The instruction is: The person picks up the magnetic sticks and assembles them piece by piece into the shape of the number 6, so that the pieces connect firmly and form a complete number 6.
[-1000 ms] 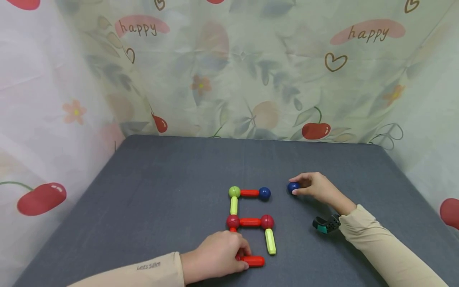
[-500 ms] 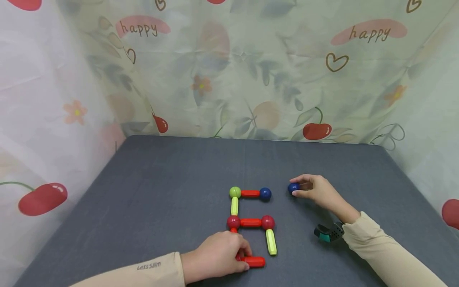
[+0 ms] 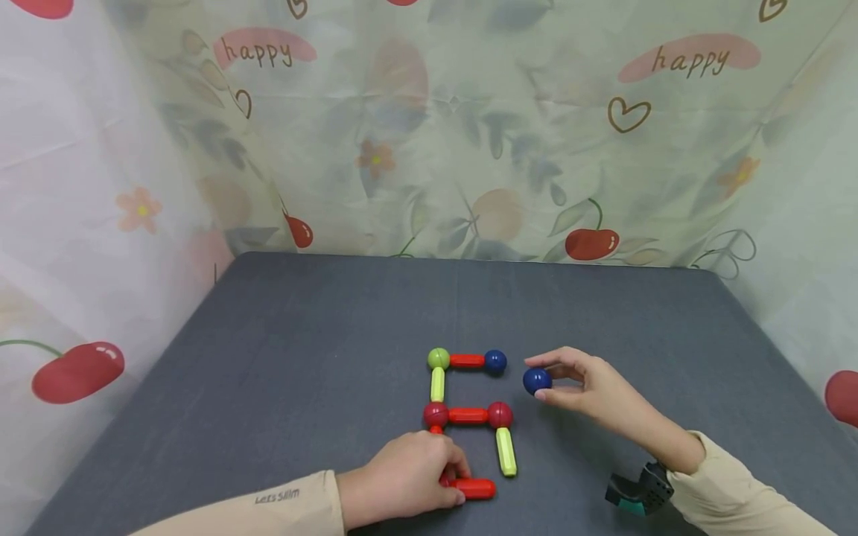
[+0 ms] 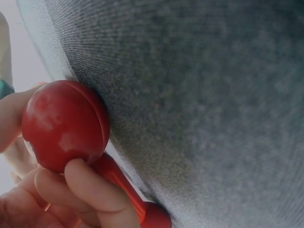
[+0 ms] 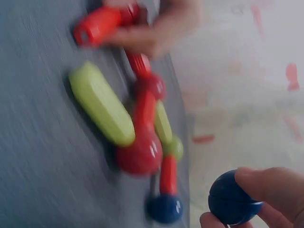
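My left hand (image 3: pixel 412 476) grips a red ball (image 4: pixel 64 126), mostly hidden in the head view, with a red rod (image 3: pixel 476 488) pointing right from it. Thumb and fingers of my right hand (image 3: pixel 596 387) pinch a dark blue ball (image 3: pixel 537 380) just right of the joined pieces. These lie on the table: a green ball (image 3: pixel 439 359), a red rod (image 3: pixel 467 361) and another blue ball (image 3: pixel 495 362) along the top. Below, a yellow-green rod (image 3: pixel 437 385) leads to a red ball (image 3: pixel 436 414); a red rod (image 3: pixel 468 415) links it to another red ball (image 3: pixel 500 415), bearing a yellow-green rod (image 3: pixel 506 452).
Dark grey cloth covers the table (image 3: pixel 322 320). A patterned curtain (image 3: pixel 429 149) hangs behind it and at both sides. A black and teal band (image 3: pixel 640 491) sits by my right wrist.
My right hand has brought the blue ball nearer to me and slightly left; its forearm has shifted toward the front. My left hand has stayed in place.
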A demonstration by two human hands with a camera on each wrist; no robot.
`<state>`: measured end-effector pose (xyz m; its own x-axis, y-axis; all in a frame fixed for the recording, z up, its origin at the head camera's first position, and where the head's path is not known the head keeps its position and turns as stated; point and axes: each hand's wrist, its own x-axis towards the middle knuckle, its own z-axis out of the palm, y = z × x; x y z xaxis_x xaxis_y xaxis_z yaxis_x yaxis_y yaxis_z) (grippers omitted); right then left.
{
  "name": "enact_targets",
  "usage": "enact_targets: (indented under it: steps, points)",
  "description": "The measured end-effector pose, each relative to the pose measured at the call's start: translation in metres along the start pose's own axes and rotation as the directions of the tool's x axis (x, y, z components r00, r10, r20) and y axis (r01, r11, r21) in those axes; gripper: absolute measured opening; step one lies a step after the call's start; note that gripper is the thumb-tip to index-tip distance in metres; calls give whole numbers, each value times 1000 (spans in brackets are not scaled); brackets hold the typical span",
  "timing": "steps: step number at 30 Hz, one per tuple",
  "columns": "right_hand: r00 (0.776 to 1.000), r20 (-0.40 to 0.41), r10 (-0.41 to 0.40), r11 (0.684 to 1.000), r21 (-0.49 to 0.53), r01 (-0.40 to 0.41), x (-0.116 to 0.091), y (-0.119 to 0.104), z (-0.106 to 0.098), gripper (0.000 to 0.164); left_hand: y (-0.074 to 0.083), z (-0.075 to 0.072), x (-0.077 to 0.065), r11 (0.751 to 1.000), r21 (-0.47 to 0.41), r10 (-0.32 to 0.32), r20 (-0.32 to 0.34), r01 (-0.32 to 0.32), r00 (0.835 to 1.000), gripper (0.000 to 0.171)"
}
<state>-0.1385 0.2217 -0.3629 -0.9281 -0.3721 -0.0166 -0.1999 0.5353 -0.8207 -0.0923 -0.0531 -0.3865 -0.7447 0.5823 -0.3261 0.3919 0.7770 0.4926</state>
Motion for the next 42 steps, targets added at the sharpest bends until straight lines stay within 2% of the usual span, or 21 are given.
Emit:
enact_targets:
  steps: [5,10,15,22,28,34,42]
  points:
    - [994,103,-20,997,74,13,-16,-10,14,41,0,0,0,1000,-2,-1,7,1,1000,14]
    - [980,198,-9,997,71,-5,-27,-12,28,40,0,0,0,1000,-5,-7,13,7,1000,15]
    - [956,292,16,994,99,-47,-33,-7,39,36,1,0,0,1000,1,-7,11,7,1000,15]
    - [921,391,-1,984,166,-69,-41,2,50,32,2,-1,0,1000,6,-2,8,2,1000,14]
    - [907,419,39,984,142,-108,-42,6,57,29,1,0,0,1000,8,-8,10,8,1000,14]
    - [909,414,60,986,120,-119,-43,7,59,29,0,0,-1,1000,5,-1,4,1,1000,14]
    - [912,404,76,986,106,-129,-40,6,59,28,-4,-1,-3,999,-47,14,-1,-14,1000,16]
